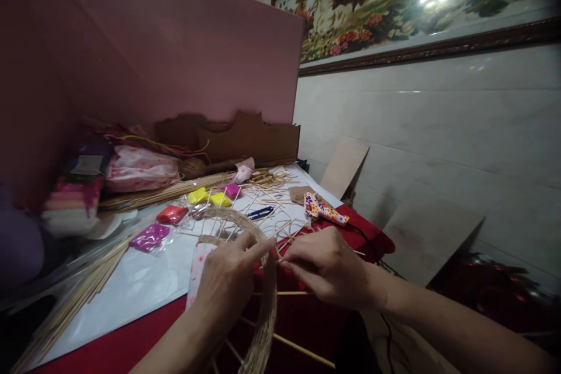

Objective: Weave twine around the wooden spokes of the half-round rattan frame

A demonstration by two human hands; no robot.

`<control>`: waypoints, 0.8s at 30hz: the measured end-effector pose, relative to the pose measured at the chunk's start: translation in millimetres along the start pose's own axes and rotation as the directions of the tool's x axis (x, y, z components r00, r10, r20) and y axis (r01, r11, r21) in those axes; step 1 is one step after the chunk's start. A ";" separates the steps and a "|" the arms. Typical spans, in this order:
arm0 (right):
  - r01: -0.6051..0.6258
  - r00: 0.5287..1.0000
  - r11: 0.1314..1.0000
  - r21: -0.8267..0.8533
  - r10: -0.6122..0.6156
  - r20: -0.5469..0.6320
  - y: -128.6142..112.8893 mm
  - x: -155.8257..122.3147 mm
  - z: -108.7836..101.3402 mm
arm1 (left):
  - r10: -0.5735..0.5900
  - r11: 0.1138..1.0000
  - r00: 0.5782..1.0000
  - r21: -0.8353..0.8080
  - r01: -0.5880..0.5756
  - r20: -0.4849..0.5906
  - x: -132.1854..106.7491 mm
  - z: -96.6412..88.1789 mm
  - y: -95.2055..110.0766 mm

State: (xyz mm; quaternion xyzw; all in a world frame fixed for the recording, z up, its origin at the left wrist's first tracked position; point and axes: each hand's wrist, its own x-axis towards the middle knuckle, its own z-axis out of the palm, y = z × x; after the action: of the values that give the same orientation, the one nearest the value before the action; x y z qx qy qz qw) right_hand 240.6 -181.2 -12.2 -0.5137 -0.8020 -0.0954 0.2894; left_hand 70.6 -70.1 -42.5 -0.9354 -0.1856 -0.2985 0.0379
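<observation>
The left hand (pixel 231 272) is closed on the rim of a twine ring (pixel 268 310), thumb and fingers against it. The ring stands tilted in front of the person, at the near edge of the tabletop (pixel 135 298), with sticks (pixel 303 351) poking out from its sides. The right hand (pixel 329 264) is narrow, thumb and forefinger drawn together just right of the ring; what lies between them is too small to tell. A patterned cloth (pixel 199 266) shows just beside the left hand.

Beyond the right hand lies a flowered glue gun (pixel 322 209), and left of it a blue cutter (pixel 260 213). Farther left are 5 clay packets: 2 yellow, 2 purple and 1 red (pixel 172 214). A stick bundle (pixel 90 295) lies along the tabletop's left side. At the back, a twine ball (pixel 193 168) sits near a pink bag (pixel 142 168), before brown cardboard (pixel 252 139).
</observation>
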 end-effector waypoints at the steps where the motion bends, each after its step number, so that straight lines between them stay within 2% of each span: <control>1: 0.019 1.000 1.000 -0.010 -0.019 0.021 -0.8 -0.2 -1.5 | -0.005 1.000 1.000 0.005 0.005 -0.008 -0.2 -0.3 -0.3; 4: 0.048 0.996 0.999 -0.007 -0.047 0.075 -4.4 -1.6 -7.4 | -0.017 1.000 0.999 0.022 0.018 -0.052 -0.8 -0.5 -2.1; 6: 0.026 0.996 0.999 0.043 -0.029 0.086 -6.6 -3.0 -11.8 | -0.014 1.000 0.996 0.019 0.016 -0.093 -1.3 0.4 -4.3; 8: -0.040 0.996 0.986 0.160 0.027 0.081 -7.1 -4.5 -15.4 | -0.004 1.000 0.992 -0.004 0.004 -0.130 -1.8 2.3 -6.5; 10: -0.179 0.982 0.918 0.353 0.145 0.120 -4.3 -6.0 -16.3 | -0.001 0.999 0.988 -0.047 -0.006 -0.153 -2.2 4.3 -8.1; 12: -0.367 0.930 0.735 0.570 0.277 0.242 2.1 -7.9 -12.9 | -0.014 0.996 0.986 -0.092 -0.002 -0.168 -2.4 5.8 -8.8; 14: -0.511 0.857 0.466 0.722 0.344 0.384 10.3 -10.6 -5.7 | -0.027 0.993 0.983 -0.122 0.005 -0.180 -2.2 6.3 -8.8; 15: -0.538 0.832 0.345 0.769 0.361 0.421 14.0 -12.1 -1.4 | -0.032 0.991 0.982 -0.133 0.007 -0.185 -2.1 6.3 -8.6; 17: -0.555 0.808 0.219 0.802 0.373 0.457 19.1 -15.0 6.8 | -0.038 0.987 0.981 -0.159 0.007 -0.192 -1.6 6.2 -8.4; 19: -0.549 0.807 0.192 0.813 0.377 0.456 19.9 -16.8 12.5 | -0.046 0.980 0.981 -0.198 0.008 -0.189 -1.2 6.4 -8.3; 24: -0.502 0.842 0.225 0.835 0.346 0.414 14.2 -17.1 17.1 | -0.105 0.947 0.982 -0.318 0.052 -0.155 -2.9 7.7 -9.1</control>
State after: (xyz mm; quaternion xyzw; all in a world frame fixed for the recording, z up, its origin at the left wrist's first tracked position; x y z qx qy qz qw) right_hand 252.0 -180.2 -37.8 -0.4633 -0.5592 0.4893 0.4829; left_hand 69.2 -61.2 -50.8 -0.8927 -0.1693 -0.4039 -0.1068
